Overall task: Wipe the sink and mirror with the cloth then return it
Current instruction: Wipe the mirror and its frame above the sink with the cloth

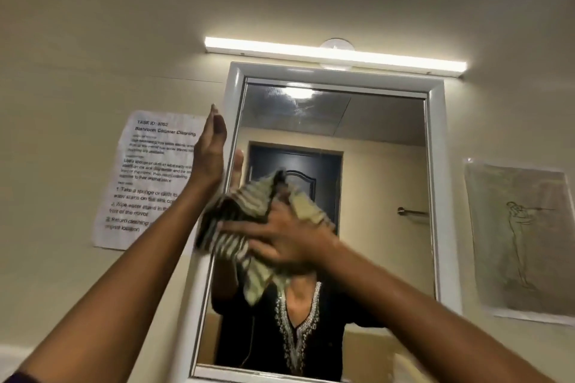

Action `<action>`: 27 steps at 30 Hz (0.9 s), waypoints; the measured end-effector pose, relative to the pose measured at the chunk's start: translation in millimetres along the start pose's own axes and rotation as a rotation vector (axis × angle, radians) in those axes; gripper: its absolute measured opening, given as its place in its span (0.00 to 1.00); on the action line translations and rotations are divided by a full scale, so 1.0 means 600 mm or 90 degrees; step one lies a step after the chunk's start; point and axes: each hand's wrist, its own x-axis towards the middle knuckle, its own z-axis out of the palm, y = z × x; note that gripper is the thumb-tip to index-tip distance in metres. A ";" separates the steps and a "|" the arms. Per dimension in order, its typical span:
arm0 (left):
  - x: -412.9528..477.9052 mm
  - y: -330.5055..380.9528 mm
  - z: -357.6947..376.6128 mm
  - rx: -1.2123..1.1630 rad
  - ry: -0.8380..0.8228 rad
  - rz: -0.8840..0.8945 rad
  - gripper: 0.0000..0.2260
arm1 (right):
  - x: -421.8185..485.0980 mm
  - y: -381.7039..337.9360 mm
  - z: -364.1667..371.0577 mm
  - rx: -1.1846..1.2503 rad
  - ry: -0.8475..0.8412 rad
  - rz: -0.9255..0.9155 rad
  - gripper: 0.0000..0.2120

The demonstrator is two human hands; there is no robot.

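Head view: the mirror (pixel 336 165), set in a white frame on a beige wall, fills the middle of the picture and serves as the landmark. The right hand (pixel 289 239) lies flat, fingers spread, pressing a striped cloth (pixel 249 211) against the glass in the mirror's lower-left part; the open palm likely spreads pressure over a wide patch, as suits wiping. The cloth is bunched, with a loose corner hanging below the hand, and it is blurred, so the stroke is probably in motion. The left hand (pixel 211 152) is raised at the mirror's left frame edge, open with fingers straight and together, holding nothing. Whether it touches the frame cannot be told; it may be steadying the person or simply kept clear of the wiped area.

Above the mirror a lit strip light (pixel 336 54) runs along the wall. Left of the mirror hangs a printed instruction sheet (pixel 149 180), partly hidden by the left forearm; right of the mirror hangs a pale sketch on paper (pixel 516 239). The glass reflects the person's dark embroidered top and a dark door behind. Faint smears show near the mirror's top, so that area seems not yet wiped. The sink is out of view below the mirror.
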 end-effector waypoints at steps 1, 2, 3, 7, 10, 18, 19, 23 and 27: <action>-0.003 -0.002 0.003 0.009 0.008 0.024 0.25 | 0.012 0.038 -0.026 -0.016 0.042 0.049 0.21; -0.005 -0.003 0.005 0.033 0.010 0.056 0.25 | 0.025 0.074 -0.059 -0.034 0.081 0.112 0.21; -0.007 -0.005 0.007 0.069 0.012 0.095 0.26 | 0.035 0.111 -0.091 -0.053 0.116 0.186 0.20; -0.003 -0.023 0.009 0.176 0.031 0.192 0.29 | 0.073 0.211 -0.169 -0.208 0.206 0.349 0.21; 0.007 -0.033 0.007 0.221 0.020 0.228 0.29 | 0.081 0.194 -0.150 -0.210 0.219 0.405 0.22; 0.006 -0.040 0.006 0.321 0.000 0.230 0.30 | -0.114 -0.098 0.036 -0.166 -0.093 0.148 0.26; 0.004 -0.039 0.007 0.331 -0.007 0.240 0.29 | -0.144 -0.108 0.040 -0.144 -0.133 0.118 0.25; -0.001 -0.037 0.011 0.331 -0.016 0.258 0.28 | -0.176 -0.047 -0.003 -0.076 -0.097 0.042 0.24; -0.008 -0.034 0.013 0.372 -0.038 0.315 0.29 | -0.141 0.102 -0.101 -0.112 0.147 0.221 0.23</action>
